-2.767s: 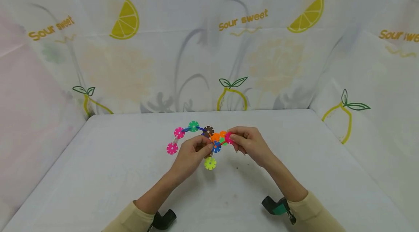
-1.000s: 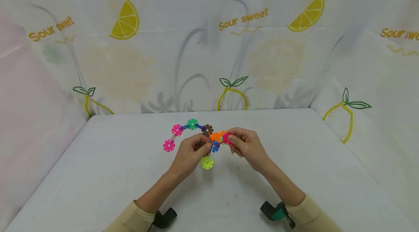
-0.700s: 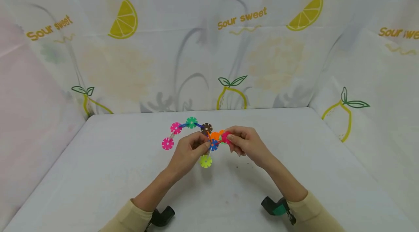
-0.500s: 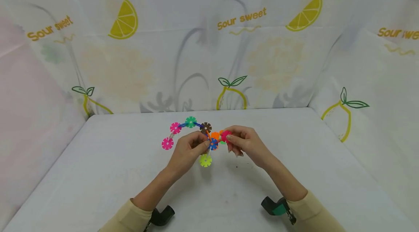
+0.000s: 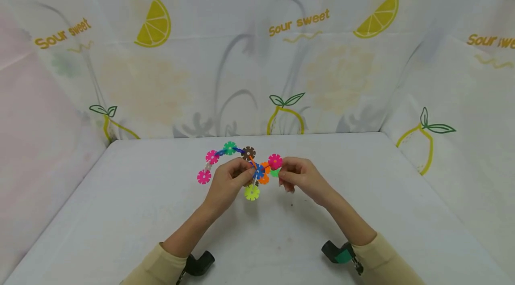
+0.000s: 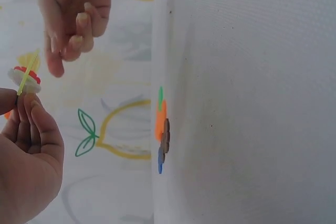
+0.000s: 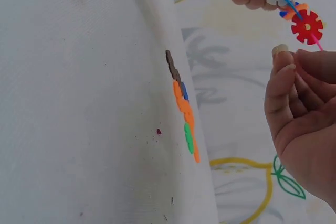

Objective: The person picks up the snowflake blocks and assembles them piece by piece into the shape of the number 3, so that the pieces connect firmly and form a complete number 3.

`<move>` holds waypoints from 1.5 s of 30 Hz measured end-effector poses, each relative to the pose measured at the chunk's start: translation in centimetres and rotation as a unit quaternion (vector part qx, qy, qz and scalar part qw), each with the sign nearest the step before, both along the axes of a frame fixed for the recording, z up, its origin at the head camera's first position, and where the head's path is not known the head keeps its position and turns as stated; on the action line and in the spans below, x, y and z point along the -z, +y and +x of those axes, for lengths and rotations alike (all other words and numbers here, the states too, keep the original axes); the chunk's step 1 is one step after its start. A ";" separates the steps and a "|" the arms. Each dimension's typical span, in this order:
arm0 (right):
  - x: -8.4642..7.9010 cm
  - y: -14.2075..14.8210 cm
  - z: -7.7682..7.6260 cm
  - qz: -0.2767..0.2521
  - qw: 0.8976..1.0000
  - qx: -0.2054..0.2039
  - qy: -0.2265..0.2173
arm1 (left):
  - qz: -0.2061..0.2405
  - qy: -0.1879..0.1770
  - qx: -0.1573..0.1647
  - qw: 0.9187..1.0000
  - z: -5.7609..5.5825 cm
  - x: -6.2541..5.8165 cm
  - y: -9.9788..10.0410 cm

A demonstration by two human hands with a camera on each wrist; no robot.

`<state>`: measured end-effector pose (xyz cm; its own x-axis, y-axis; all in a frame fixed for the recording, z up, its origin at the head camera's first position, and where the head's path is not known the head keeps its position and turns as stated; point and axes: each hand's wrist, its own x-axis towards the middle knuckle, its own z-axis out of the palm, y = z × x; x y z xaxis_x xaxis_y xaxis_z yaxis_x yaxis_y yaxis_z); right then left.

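My left hand pinches a chain of slotted plastic snowflake discs near its blue disc, held above the table. The chain arcs left through a brown disc and a green disc to a pink disc. A yellow disc hangs below, and another pink disc sticks out to the right. Just right of that one is my right hand, fingers loosely bent and holding nothing. The right wrist view shows a gap between its fingertips and the chain's red disc.
Loose discs lie on the white table behind the hands: orange, green, brown and some blue. Small dark specks dot the cloth. A printed lemon curtain stands at the back and sides.
My right fingers have let go of the pink disc at the chain's right end. The chain and my left hand have shifted slightly left and up, uncovering more of the loose orange and green discs.
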<state>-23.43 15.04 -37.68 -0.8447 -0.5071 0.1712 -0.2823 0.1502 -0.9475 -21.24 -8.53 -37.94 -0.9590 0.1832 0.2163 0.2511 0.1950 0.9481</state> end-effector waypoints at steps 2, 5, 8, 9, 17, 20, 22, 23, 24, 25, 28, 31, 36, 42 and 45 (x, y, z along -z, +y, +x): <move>0.3 -0.1 -0.2 0.018 1.000 0.020 0.008 | 0.001 -0.003 -0.004 1.000 0.1 -0.1 0.0; 0.7 -0.3 -0.3 0.062 0.995 0.069 0.023 | 0.003 -0.005 -0.001 1.000 0.0 -0.1 0.0; 1.1 -0.5 -0.3 0.133 0.984 0.111 0.046 | 0.004 -0.006 0.003 1.000 0.0 0.0 0.1; 1.2 -0.6 -0.3 0.157 0.979 0.118 0.055 | 0.003 -0.006 0.004 1.000 0.0 0.0 0.1; 2.4 -1.0 -0.4 0.264 0.956 0.092 0.091 | 0.001 -0.014 0.004 1.000 0.1 0.2 0.1; 2.8 -1.2 -0.5 0.290 0.947 0.086 0.107 | 0.002 -0.016 0.006 1.000 0.1 0.2 0.1; 2.9 -1.3 -0.5 0.307 0.942 0.081 0.113 | 0.003 -0.016 0.007 1.000 0.1 0.3 0.2; 3.0 -1.3 -0.5 0.315 0.939 0.078 0.113 | 0.004 -0.015 0.008 1.000 0.1 0.3 0.2; 3.1 -1.3 -0.4 0.321 0.937 0.074 0.116 | 0.004 -0.015 0.009 1.000 0.1 0.3 0.2; 3.1 -1.3 -0.4 0.328 0.936 0.069 0.111 | 0.004 -0.015 0.010 1.000 0.1 0.3 0.2; 3.2 -1.3 -0.3 0.347 0.930 0.052 0.105 | 0.004 -0.017 0.011 1.000 0.1 0.4 0.3; 3.3 -1.3 -0.1 0.369 0.924 0.038 0.096 | 0.002 -0.019 0.013 1.000 0.1 0.5 0.3; 3.3 -1.2 0.1 0.398 0.913 0.026 0.087 | -0.007 -0.021 0.012 1.000 0.1 0.6 0.4; 3.3 -1.2 0.1 0.400 0.910 0.030 0.106 | -0.008 -0.028 0.011 1.000 0.1 0.7 0.5; 3.2 -1.2 0.2 0.397 0.910 0.034 0.111 | -0.012 -0.031 0.007 0.999 0.1 0.8 0.5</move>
